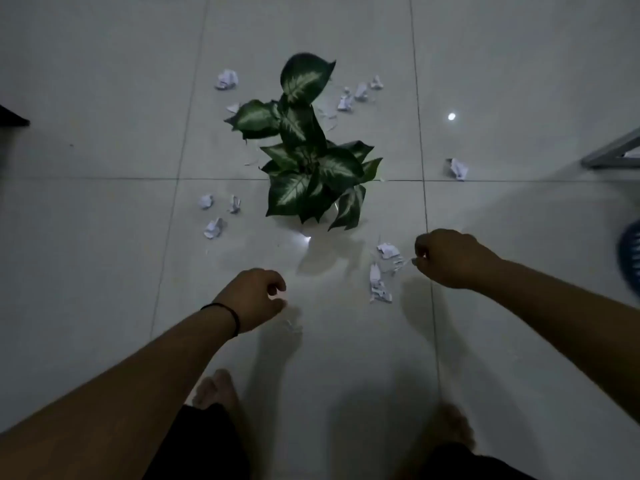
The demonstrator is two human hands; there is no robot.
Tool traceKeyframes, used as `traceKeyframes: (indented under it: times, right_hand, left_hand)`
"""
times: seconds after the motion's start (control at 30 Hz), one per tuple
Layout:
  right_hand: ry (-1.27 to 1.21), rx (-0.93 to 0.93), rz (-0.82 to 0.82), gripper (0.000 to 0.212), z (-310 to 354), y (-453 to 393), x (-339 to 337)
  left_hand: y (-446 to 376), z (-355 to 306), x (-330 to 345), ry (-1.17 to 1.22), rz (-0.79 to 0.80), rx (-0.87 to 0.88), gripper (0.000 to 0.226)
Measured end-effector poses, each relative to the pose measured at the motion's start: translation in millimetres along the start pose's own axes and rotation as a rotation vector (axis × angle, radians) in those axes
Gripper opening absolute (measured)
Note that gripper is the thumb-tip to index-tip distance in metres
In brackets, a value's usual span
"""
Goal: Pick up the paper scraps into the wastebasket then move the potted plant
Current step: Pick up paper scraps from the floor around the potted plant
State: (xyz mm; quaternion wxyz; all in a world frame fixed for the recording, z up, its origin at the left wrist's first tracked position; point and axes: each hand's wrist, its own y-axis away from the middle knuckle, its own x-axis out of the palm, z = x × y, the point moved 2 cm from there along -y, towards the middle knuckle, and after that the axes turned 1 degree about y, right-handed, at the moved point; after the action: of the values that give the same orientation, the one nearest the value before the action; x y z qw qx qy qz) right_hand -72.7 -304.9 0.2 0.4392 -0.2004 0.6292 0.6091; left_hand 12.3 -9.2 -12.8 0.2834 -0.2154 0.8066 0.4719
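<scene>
Seemingly, a light, soft paper scrap is pinched by the right hand, the left hand being loosely curled, apparently empty; the crumpled scraps nearby are best pinched lightly.

The floor is laid with large, glossy, pale grey tiles, and thin dark grout lines cross just right of centre. The room is dim. A small bright light reflection gleams on the tile toward two o'clock, and another glint sits near the centre. At nine o'clock a dark object's corner juts in from the edge. At three o'clock a grey metal frame slants in, with a blue ribbed object just below it.
</scene>
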Motion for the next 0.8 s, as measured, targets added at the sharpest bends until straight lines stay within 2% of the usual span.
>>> traceKeyframes:
  times: [0.3, 0.47, 0.53, 0.7, 0.8]
  right_hand:
    - [0.058, -0.182, -0.077, 0.023, -8.6, -75.3, 55.2]
    - [0.095, -0.276, -0.050, 0.026, -0.5, -97.0, 60.8]
    - [0.101, -0.307, -0.046, 0.027, 3.0, -101.6, 63.2]
    - [0.100, -0.321, -0.058, 0.027, -1.8, -102.1, 65.9]
    - [0.088, -0.295, -0.044, 0.026, -14.9, -98.4, 63.7]
  left_hand:
    - [-78.7, 20.1, 50.0, -0.246, 0.115, 0.086, 0.031]
    - [-80.1, 25.8, 88.9, -0.522, 0.400, 0.137, 0.051]
    - [-77.7, 29.4, 102.0, -0.602, 0.445, 0.167, 0.056]
    - [-83.6, 34.5, 114.9, -0.707, 0.414, 0.230, 0.034]
    - [-88.5, 27.1, 111.6, -0.609, 0.417, 0.169, 0.030]
